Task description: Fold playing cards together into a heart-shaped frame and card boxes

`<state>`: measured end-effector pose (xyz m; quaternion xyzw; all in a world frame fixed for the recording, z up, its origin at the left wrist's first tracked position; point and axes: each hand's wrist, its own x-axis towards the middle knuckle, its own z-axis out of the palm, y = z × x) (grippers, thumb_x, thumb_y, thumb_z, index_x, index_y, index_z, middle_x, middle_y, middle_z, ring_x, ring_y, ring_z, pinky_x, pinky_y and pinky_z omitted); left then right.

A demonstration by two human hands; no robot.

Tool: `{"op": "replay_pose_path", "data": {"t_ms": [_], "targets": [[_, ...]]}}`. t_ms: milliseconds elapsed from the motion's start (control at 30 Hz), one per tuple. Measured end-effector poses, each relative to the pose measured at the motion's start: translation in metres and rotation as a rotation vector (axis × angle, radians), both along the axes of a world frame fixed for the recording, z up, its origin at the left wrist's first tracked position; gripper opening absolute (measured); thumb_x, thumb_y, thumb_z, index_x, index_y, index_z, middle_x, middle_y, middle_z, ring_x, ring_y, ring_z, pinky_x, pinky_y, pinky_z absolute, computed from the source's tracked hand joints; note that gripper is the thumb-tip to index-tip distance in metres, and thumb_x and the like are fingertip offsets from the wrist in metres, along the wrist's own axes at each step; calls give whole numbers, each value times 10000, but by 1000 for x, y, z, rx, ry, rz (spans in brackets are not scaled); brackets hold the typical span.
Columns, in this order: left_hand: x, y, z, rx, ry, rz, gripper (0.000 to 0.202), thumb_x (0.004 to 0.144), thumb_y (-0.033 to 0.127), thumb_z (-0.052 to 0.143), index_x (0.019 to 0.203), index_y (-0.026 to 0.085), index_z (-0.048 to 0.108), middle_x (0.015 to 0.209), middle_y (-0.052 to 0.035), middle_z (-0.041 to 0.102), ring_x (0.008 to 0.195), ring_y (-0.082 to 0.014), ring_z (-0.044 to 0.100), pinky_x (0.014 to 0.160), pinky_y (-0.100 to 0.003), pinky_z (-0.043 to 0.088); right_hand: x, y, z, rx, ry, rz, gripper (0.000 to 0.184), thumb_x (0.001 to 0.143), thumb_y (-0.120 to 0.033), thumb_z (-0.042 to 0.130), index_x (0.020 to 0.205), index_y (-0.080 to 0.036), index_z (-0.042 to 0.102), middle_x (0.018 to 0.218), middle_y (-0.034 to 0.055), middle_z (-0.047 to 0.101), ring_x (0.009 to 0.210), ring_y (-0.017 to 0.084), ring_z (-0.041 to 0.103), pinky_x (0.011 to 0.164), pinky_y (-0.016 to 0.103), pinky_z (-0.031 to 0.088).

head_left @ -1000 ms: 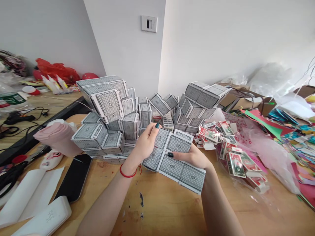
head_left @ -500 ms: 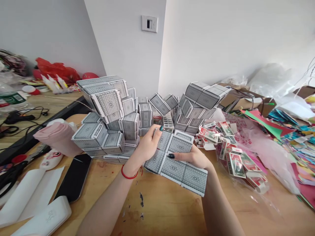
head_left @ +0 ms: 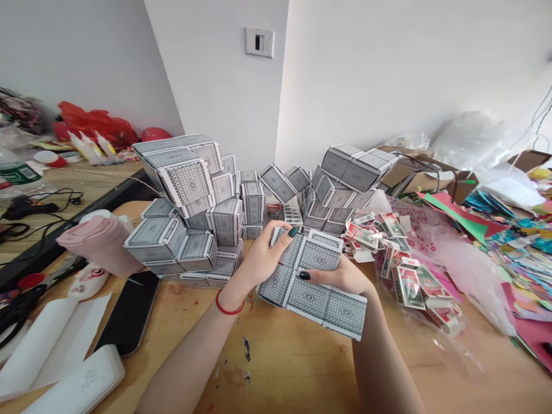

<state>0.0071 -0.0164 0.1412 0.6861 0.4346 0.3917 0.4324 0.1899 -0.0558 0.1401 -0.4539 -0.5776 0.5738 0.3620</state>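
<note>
Between my hands, above the table, I hold a block of joined playing-card boxes with grey patterned faces. My left hand is closed on its upper left edge, thumb on top. From the right, my right hand grips it with the thumb flat across the upper face; its other fingers are hidden beneath. Just behind, several similar card-box blocks are stacked, with a tall pile on the left and another pile on the right.
Loose red-and-green card boxes lie on clear plastic to the right, beside scattered coloured paper. On the left are a pink cup, a black phone, a white case and black-handled scissors. A wall stands behind.
The held block has shifted slightly to the right in view, both hands moving with it. My grip looks the same, and the stacked piles stay in place.
</note>
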Motion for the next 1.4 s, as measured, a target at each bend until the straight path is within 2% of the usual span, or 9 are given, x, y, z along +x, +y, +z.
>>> {"op": "replay_pose_path", "data": {"t_ms": [233, 433, 667, 800, 967, 1067, 1200, 1267, 1400], "targets": [[2, -11, 11, 75, -142, -177, 294, 824, 385, 513, 1072, 227, 496, 1096, -45, 534, 985, -174, 511, 847, -291, 419, 35, -5, 7, 160, -19, 170, 507, 660, -350, 720, 1118, -192, 569, 981, 69, 667, 917, 222, 617, 818, 369, 499], [-1, -24, 3, -52, -144, -400, 742, 650, 265, 711, 1300, 226, 356, 1344, -118, 403, 1214, -254, 414, 1011, -425, 354, 59, -24, 17, 140, -121, 306, 393, 674, -330, 699, 1019, -169, 600, 895, 46, 660, 820, 187, 609, 728, 308, 510], [-5, -60, 6, -244, -145, -539, 685, 603, 191, 726, 1196, 218, 385, 1231, -113, 491, 1071, -230, 529, 903, -383, 430, 63, -52, 50, 260, -425, 455, 253, 647, -324, 713, 812, -167, 605, 712, -16, 578, 634, 110, 514, 548, 186, 421], [0, -86, -12, -310, -174, -564, 638, 603, 192, 719, 1128, 218, 356, 1110, -69, 522, 991, -194, 536, 863, -354, 437, 69, -65, 55, 284, -551, 509, 278, 630, -347, 727, 803, -176, 591, 713, -12, 589, 647, 123, 525, 584, 206, 421], [6, -102, -48, -327, -172, -457, 658, 596, 95, 659, 1149, 217, 325, 1056, -55, 516, 939, -191, 537, 802, -331, 449, 71, -60, 35, 232, -734, 405, 219, 659, -323, 699, 799, -190, 596, 757, 17, 627, 682, 160, 569, 614, 252, 437], [10, -101, -61, -158, -160, -315, 729, 566, 28, 623, 1218, 223, 362, 1147, -84, 446, 1045, -227, 487, 899, -358, 410, 69, -58, 22, 267, -752, 266, 224, 702, -342, 665, 866, -200, 609, 826, 38, 647, 731, 184, 595, 663, 291, 457], [12, -95, -78, 52, -162, -211, 642, 568, 36, 604, 1160, 229, 447, 1046, -68, 427, 987, -239, 487, 852, -389, 433, 58, -68, 4, 429, -688, 87, 338, 776, -388, 590, 1071, -228, 556, 1048, 69, 618, 940, 221, 585, 827, 366, 458], [11, -93, -89, 137, -199, -178, 623, 569, 36, 600, 1141, 227, 439, 1066, -71, 413, 1004, -244, 480, 869, -406, 422, 50, -76, -6, 542, -715, -6, 366, 792, -381, 571, 1127, -242, 525, 1158, 84, 572, 1105, 249, 508, 929, 424, 400], [8, -87, -107, 246, -266, -168, 634, 558, 70, 650, 1117, 218, 390, 1126, -94, 406, 1082, -269, 456, 916, -434, 388, 29, -88, -23, 687, -786, -137, 395, 792, -352, 569, 1166, -264, 476, 1213, 80, 542, 1221, 275, 411, 1058, 549, 155]]}}
